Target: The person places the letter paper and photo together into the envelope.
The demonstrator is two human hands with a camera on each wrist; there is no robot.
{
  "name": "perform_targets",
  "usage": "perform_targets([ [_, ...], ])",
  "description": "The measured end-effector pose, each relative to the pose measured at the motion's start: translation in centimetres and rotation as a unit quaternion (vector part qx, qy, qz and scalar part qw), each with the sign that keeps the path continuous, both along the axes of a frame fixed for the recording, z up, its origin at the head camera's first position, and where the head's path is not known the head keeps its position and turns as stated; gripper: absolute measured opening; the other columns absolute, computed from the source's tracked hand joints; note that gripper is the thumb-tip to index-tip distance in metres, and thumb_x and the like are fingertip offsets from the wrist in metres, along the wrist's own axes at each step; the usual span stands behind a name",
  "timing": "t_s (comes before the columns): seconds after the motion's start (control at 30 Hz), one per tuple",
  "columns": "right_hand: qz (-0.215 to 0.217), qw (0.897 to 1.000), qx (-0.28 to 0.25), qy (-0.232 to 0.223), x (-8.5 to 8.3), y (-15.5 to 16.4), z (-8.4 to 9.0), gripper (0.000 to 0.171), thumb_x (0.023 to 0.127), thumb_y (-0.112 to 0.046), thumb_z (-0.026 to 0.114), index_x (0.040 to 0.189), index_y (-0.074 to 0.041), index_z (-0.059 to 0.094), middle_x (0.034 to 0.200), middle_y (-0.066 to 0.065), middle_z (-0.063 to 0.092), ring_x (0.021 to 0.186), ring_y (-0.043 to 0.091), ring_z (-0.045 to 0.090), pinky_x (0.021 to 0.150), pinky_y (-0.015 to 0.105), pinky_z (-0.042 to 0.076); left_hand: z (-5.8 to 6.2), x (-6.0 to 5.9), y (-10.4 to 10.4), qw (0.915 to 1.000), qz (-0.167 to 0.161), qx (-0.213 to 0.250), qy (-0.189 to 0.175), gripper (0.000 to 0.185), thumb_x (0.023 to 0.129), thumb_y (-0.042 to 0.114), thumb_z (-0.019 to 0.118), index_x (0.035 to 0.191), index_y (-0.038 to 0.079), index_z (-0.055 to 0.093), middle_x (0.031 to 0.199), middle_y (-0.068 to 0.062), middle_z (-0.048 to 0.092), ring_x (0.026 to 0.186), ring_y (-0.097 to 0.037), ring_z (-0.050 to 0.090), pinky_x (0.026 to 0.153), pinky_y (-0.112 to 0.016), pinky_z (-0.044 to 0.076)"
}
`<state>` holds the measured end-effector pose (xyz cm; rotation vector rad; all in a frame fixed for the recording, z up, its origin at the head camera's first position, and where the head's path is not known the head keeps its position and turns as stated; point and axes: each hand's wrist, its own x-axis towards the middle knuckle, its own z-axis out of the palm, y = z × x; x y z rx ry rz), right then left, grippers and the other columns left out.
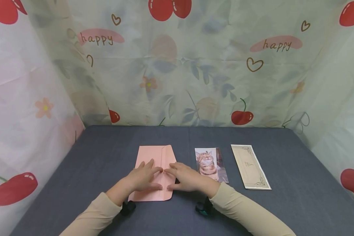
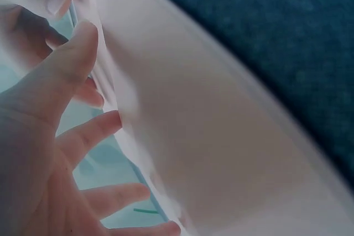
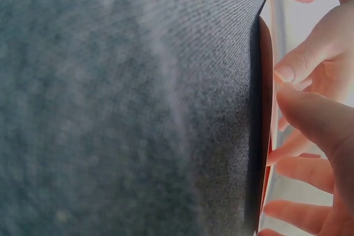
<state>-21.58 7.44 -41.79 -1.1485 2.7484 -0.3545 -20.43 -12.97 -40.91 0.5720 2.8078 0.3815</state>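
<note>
A pink paper envelope [image 1: 149, 152] lies upright on the dark table, a long folded strip with cut corners running down its right side. My left hand [image 1: 141, 177] rests on the envelope's middle, its fingers spread and their tips touching the paper. From the right, my right hand [image 1: 186, 177] reaches over the strip, fingertips close to those of the left hand. In the left wrist view, the fingers [image 2: 130, 192] are spread and nearly straight against the pink paper. The right wrist view shows the right thumb [image 3: 301, 106] beside the envelope's edge [image 3: 266, 81].
Right of the envelope lies a cat picture card [image 1: 207, 160], partly behind the right wrist. Farther right is a long cream card [image 1: 249, 167] with ornate corners. A dark cloth covers the table [image 1: 106, 147], and a patterned curtain [image 1: 183, 82] hangs behind it.
</note>
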Motion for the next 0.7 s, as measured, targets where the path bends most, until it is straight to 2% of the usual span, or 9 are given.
perform_targets([
  [0.13,0.001,1.000,0.005,0.001,0.07,0.01,0.00,0.060,0.085,-0.042,0.065,0.133,-0.010,0.050,0.142,0.019,0.045,0.134,0.033,0.039,0.108,0.047,0.034,-0.17,-0.12,-0.04,1.0000,0.000,0.001,-0.001,0.059,0.077,0.049,0.070,0.127,0.023,0.053,0.148,-0.027,0.029,0.128,-0.059,0.032,0.092,-0.066,0.039],
  [0.4,-0.006,1.000,0.018,-0.017,0.13,0.02,0.04,0.061,0.085,-0.043,0.064,0.133,-0.010,0.050,0.144,0.019,0.042,0.137,0.033,0.036,0.110,0.047,0.032,-0.47,-0.55,-0.11,0.9998,-0.011,-0.003,0.017,0.056,0.075,0.052,0.070,0.120,0.024,0.053,0.146,-0.027,0.032,0.126,-0.051,0.041,0.103,-0.061,0.032],
  [0.7,-0.015,0.999,0.033,-0.034,0.11,-0.06,0.00,0.062,0.085,-0.045,0.063,0.135,-0.010,0.048,0.146,0.019,0.039,0.138,0.033,0.034,0.110,0.047,0.031,-0.51,-0.78,-0.54,0.9995,-0.019,0.007,0.023,0.064,0.071,0.058,0.071,0.122,0.024,0.052,0.146,-0.027,0.032,0.125,-0.050,0.043,0.099,-0.061,0.036],
])
